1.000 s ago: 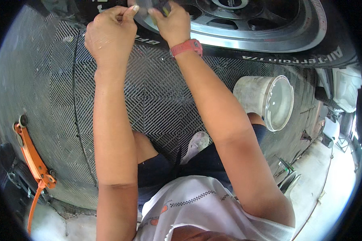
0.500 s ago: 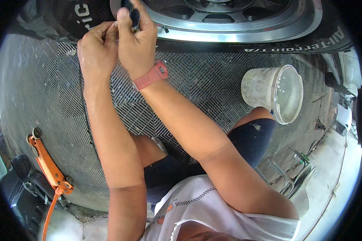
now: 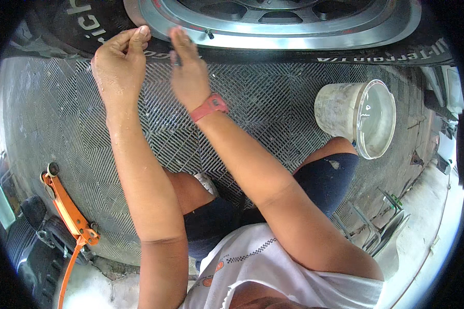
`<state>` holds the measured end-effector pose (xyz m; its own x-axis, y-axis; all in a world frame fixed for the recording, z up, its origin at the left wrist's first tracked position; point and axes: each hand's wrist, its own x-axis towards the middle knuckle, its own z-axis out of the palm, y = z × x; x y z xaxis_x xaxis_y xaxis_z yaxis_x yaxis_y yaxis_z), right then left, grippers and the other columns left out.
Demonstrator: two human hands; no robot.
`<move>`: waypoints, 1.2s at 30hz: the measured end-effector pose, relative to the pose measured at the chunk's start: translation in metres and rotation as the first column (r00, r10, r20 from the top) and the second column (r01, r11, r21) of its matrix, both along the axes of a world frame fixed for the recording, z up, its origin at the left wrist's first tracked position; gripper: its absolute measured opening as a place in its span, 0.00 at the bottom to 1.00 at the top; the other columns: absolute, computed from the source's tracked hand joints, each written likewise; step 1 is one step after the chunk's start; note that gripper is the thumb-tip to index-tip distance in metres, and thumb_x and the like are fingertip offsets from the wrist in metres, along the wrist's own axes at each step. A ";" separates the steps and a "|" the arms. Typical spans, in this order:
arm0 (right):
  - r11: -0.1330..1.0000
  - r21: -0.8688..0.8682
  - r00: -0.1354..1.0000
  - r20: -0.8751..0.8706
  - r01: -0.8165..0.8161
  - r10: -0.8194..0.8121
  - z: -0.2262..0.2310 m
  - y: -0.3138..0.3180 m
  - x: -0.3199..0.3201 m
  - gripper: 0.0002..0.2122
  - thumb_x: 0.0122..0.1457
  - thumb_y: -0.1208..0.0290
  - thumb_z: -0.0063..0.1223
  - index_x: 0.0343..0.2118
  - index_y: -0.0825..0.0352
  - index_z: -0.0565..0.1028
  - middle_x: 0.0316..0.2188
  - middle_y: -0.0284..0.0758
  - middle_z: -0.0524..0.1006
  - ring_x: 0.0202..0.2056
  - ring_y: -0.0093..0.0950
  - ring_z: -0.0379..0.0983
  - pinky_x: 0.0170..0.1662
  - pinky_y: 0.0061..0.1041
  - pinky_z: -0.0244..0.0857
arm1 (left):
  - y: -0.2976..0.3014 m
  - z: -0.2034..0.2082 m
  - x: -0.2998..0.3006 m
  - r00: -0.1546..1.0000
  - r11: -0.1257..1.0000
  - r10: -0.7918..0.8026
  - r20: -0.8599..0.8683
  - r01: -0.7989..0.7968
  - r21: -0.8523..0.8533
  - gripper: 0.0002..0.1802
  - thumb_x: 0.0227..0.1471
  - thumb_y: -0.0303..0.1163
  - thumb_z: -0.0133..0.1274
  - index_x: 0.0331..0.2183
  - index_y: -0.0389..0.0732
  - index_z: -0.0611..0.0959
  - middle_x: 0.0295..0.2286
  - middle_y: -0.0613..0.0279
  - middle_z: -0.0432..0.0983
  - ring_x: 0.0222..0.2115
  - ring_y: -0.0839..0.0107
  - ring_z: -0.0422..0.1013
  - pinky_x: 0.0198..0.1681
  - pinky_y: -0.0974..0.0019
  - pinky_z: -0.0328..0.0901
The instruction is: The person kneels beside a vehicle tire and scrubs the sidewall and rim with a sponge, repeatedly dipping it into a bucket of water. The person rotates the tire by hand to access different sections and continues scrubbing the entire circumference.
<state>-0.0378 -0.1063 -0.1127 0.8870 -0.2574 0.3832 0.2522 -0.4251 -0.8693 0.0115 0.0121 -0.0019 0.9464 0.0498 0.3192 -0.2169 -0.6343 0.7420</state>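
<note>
Black tyre (image 3: 273, 55) w/ silver rim (image 3: 273, 40), running 9–3, at 12 o'clk from L hand (image 3: 119, 64) (fingertips pinched, contents unclear) & R hand (image 3: 191, 81) (blurred, can't tell grip), latter nearer valve stem (image 3: 210, 34).

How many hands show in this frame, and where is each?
2. The left hand appears over the black tire, its fingertips together; the right hand, with a red watch at its wrist, reaches toward the silver rim, fingers blurred.

Moderate light, pale floor (image 3: 423, 232) washed out at right, sheen on silver wheel rim (image 3: 294, 43), right hand (image 3: 189, 77) motion-blurred, dark curved fisheye edges
</note>
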 end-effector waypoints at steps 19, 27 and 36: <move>0.829 -0.531 0.974 -0.216 -0.174 0.066 -0.049 -0.103 -0.014 0.32 0.59 0.83 0.52 0.70 0.74 0.66 0.73 0.55 0.62 0.74 0.53 0.55 0.73 0.45 0.62 | -0.001 0.000 -0.006 0.995 0.996 0.086 0.041 -0.087 0.025 0.14 0.58 0.42 0.69 0.37 0.40 0.94 0.25 0.54 0.87 0.25 0.59 0.84 0.32 0.60 0.74; 0.870 -0.447 0.776 -0.465 0.209 -0.425 -0.032 -0.153 -0.010 0.26 0.66 0.79 0.49 0.68 0.68 0.71 0.61 0.56 0.77 0.60 0.55 0.76 0.60 0.46 0.72 | -0.004 0.004 -0.009 0.995 0.995 0.094 0.022 -0.095 0.024 0.15 0.59 0.44 0.68 0.38 0.43 0.94 0.23 0.53 0.85 0.25 0.52 0.82 0.34 0.54 0.74; 0.978 -0.137 0.970 -0.206 -0.158 0.128 0.009 -0.074 0.033 0.25 0.60 0.79 0.48 0.62 0.74 0.75 0.65 0.53 0.74 0.68 0.48 0.68 0.72 0.41 0.62 | -0.001 0.003 -0.009 0.994 0.994 0.109 -0.003 -0.109 0.012 0.14 0.59 0.43 0.68 0.38 0.42 0.94 0.25 0.53 0.86 0.27 0.54 0.83 0.35 0.56 0.74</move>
<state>-0.0053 -0.1805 -0.1036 0.9717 -0.0752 0.2239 0.1519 -0.5274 -0.8360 0.0025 0.0106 0.0006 0.9368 0.1487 0.3167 -0.1431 -0.6630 0.7348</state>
